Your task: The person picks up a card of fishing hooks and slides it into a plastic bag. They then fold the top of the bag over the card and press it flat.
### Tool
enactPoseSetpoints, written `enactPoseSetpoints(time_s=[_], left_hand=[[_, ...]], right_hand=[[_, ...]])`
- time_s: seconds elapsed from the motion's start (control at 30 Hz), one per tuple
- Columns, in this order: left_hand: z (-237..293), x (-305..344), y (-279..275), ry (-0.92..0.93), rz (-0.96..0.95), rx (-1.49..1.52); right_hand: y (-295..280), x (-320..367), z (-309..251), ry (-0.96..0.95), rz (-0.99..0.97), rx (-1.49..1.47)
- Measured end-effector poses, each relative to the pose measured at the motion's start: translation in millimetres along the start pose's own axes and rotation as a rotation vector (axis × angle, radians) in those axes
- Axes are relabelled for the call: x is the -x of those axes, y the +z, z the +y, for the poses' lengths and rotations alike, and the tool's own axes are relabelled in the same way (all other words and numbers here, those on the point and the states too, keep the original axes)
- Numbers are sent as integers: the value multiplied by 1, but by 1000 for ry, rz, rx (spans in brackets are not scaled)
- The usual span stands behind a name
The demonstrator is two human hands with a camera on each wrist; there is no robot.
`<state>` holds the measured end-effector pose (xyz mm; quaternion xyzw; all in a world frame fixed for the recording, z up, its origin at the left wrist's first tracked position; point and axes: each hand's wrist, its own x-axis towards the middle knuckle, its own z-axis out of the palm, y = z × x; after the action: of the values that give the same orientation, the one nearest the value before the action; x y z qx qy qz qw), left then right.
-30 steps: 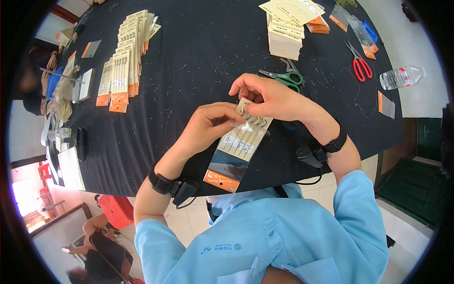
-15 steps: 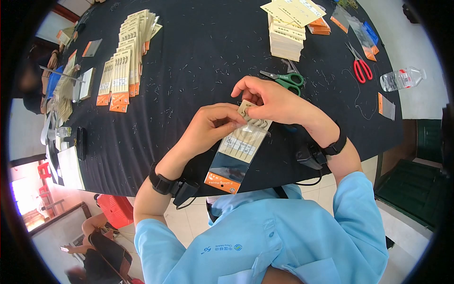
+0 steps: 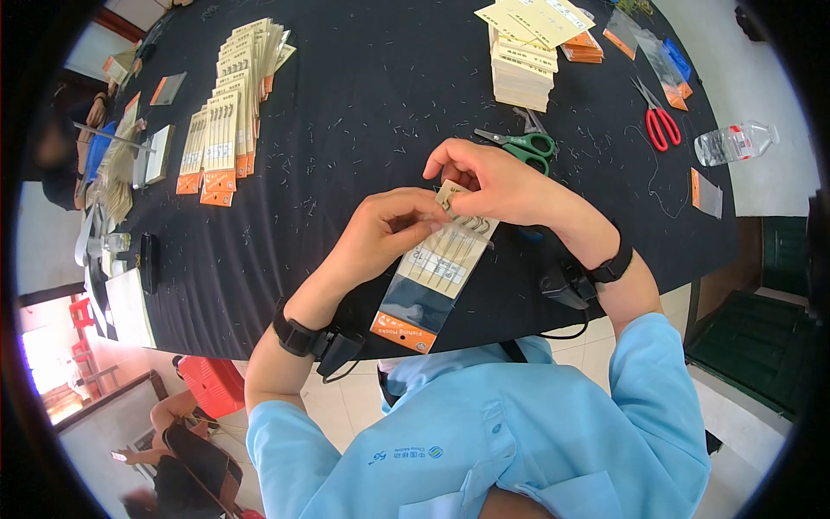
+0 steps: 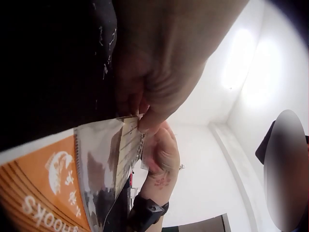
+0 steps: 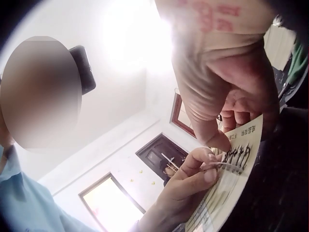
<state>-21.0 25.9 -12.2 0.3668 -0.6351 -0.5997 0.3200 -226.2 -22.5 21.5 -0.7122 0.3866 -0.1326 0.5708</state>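
Note:
A cream card of fishing hooks (image 3: 439, 259) lies mostly inside a clear plastic bag (image 3: 418, 304) with an orange "Fishing Hooks" header that points toward the person. My left hand (image 3: 380, 227) pinches the bag's open edge at the card's left side, thumb against fingers. At the far end my right hand (image 3: 510, 186) holds the card's top, its thumb pressed near the dark hooks (image 5: 237, 157). In the right wrist view those hooks stick out beyond the bag's mouth, close to the left fingertips. The left wrist view shows the orange header (image 4: 48, 179) up close.
Green scissors (image 3: 527, 149) lie just beyond my right hand, red scissors (image 3: 661, 125) farther right beside a water bottle (image 3: 735, 143). Stacked cards (image 3: 522, 78) stand at the back. Filled packets (image 3: 229, 112) overlap in a long pile at left. Thread snippets litter the black cloth.
My right hand has come slightly down and right while keeping its hold on the card. The left fingertips have shifted a little at the bag's mouth; the bag tilted only slightly.

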Motion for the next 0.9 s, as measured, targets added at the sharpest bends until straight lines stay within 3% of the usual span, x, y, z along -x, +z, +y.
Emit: enactPoseSetpoints(time_s=[0.37, 0.9], left_hand=[[2, 0, 1, 13, -38, 123], [-2, -1, 5, 6, 56, 169]], right_hand=[[-2, -1, 3, -23, 26, -36], [-2, -2, 5, -14, 17, -54]])
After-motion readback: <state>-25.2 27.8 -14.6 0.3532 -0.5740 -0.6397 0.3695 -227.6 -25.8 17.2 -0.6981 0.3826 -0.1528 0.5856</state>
